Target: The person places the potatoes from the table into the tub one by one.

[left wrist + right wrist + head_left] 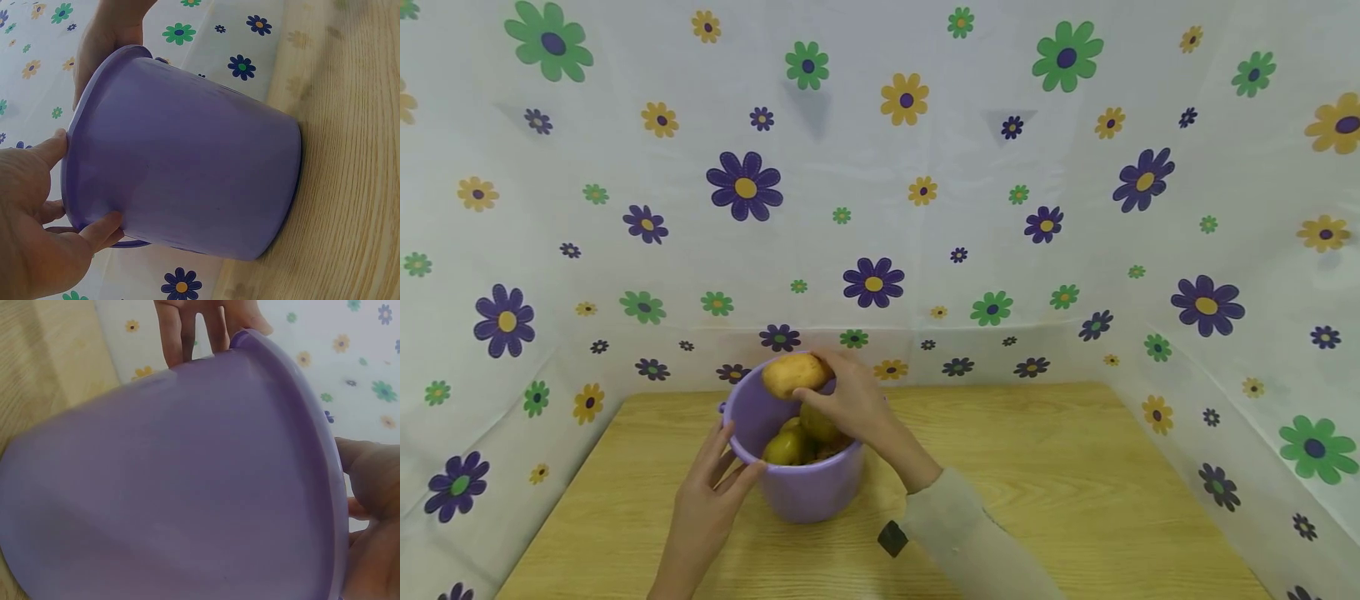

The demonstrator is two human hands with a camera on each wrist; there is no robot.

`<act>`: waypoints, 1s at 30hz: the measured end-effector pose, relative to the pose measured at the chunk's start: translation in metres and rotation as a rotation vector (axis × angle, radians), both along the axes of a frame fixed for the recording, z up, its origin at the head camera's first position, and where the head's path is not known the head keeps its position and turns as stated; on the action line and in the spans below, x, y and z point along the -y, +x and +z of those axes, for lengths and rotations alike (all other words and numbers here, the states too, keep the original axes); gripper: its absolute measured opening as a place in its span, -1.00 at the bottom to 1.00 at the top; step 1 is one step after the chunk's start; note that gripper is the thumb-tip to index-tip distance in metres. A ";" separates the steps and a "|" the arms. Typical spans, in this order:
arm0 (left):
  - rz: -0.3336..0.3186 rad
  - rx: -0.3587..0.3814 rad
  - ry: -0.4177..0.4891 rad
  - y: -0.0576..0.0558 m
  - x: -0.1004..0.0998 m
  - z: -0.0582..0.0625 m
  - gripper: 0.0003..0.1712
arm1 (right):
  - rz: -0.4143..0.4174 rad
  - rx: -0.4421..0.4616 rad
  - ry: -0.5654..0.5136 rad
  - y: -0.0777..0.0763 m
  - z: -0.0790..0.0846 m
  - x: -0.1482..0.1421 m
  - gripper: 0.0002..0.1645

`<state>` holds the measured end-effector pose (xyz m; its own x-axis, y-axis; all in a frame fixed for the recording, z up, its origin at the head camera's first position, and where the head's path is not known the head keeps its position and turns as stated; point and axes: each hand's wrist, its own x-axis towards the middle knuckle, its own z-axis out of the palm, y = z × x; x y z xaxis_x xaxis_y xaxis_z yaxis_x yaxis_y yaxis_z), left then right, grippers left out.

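A purple bucket (811, 493) stands upright on the wooden table. Pinched between the thumb and fingers of my right hand (857, 400), a yellow-brown potato (792, 375) is held at the far side of the bucket's mouth. Below it in the bucket lie several rounded fruits, among them a yellow-green fruit (784, 447). My left hand (703, 492) rests against the bucket's near left side, its thumb at the rim and its extended fingers on the outer wall. Both wrist views are mostly filled by the bucket's outside, which hides its contents and the potato.
White cloth (880, 183) with printed flowers rises behind the table and along both sides. Wooden tabletop (1037, 475) extends to the right of the bucket. A small dark square (892, 538) shows beside the right sleeve. The bucket's handle (131, 244) hangs at its side.
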<state>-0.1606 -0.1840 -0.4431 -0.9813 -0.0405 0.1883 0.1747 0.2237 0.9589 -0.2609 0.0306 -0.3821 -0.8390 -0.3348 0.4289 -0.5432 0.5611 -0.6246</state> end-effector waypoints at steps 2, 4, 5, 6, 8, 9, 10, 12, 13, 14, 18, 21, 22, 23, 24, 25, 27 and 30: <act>0.001 -0.006 0.003 0.000 0.000 0.000 -0.07 | 0.001 -0.005 0.006 -0.001 -0.001 0.002 -0.29; 0.000 -0.019 0.007 0.000 -0.001 -0.001 -0.08 | -0.004 -0.013 0.022 0.000 -0.001 0.004 -0.30; -0.002 -0.024 0.009 0.000 -0.002 -0.001 -0.09 | 0.002 -0.005 0.023 0.000 0.000 0.004 -0.30; -0.004 -0.027 0.012 0.000 -0.002 -0.001 -0.09 | 0.012 0.001 0.023 0.000 0.000 0.005 -0.30; -0.006 -0.032 0.018 0.000 -0.003 0.000 -0.10 | 0.032 0.025 0.024 0.000 0.000 0.005 -0.28; -0.006 -0.035 0.016 0.000 -0.004 0.000 -0.10 | 0.049 0.042 0.025 0.001 0.000 0.005 -0.28; -0.006 -0.035 0.014 0.000 -0.004 0.000 -0.10 | 0.068 0.064 0.025 0.001 0.000 0.005 -0.28; -0.005 -0.031 0.007 0.000 -0.005 0.000 -0.10 | 0.096 0.087 0.033 0.002 -0.001 0.004 -0.28; -0.004 -0.030 0.004 0.000 -0.005 0.000 -0.10 | 0.101 0.092 0.046 0.002 -0.001 0.003 -0.28; -0.003 -0.029 0.002 0.000 -0.005 0.000 -0.10 | 0.108 0.091 0.059 0.002 -0.001 0.002 -0.29; -0.001 -0.025 -0.005 0.000 -0.006 -0.001 -0.10 | 0.122 0.055 0.069 0.002 -0.002 0.001 -0.38; 0.001 -0.029 -0.009 -0.001 -0.006 -0.002 -0.10 | 0.118 0.042 0.064 0.003 -0.001 0.000 -0.42; 0.000 -0.034 -0.012 -0.001 -0.006 -0.002 -0.11 | 0.117 0.041 0.063 0.003 -0.001 0.000 -0.42; 0.000 -0.037 -0.017 -0.001 -0.006 -0.002 -0.11 | 0.115 0.043 0.060 0.004 0.000 0.000 -0.43; 0.000 -0.042 -0.024 -0.001 -0.005 -0.002 -0.11 | 0.113 0.043 0.060 0.004 0.000 -0.001 -0.43; 0.000 -0.051 -0.033 -0.001 -0.005 -0.002 -0.11 | 0.109 0.042 0.061 0.005 0.001 -0.001 -0.43; -0.001 -0.073 -0.046 -0.001 -0.004 -0.002 -0.12 | 0.106 0.040 0.058 0.006 0.002 -0.002 -0.43; 0.002 -0.101 -0.100 0.000 0.000 -0.003 -0.16 | 0.095 0.031 0.058 0.008 0.003 -0.004 -0.44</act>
<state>-0.1605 -0.1840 -0.4458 -0.9572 -0.0181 0.2889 0.2685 0.3179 0.9093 -0.2526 0.0345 -0.3793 -0.8152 -0.4368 0.3804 -0.5762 0.5440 -0.6100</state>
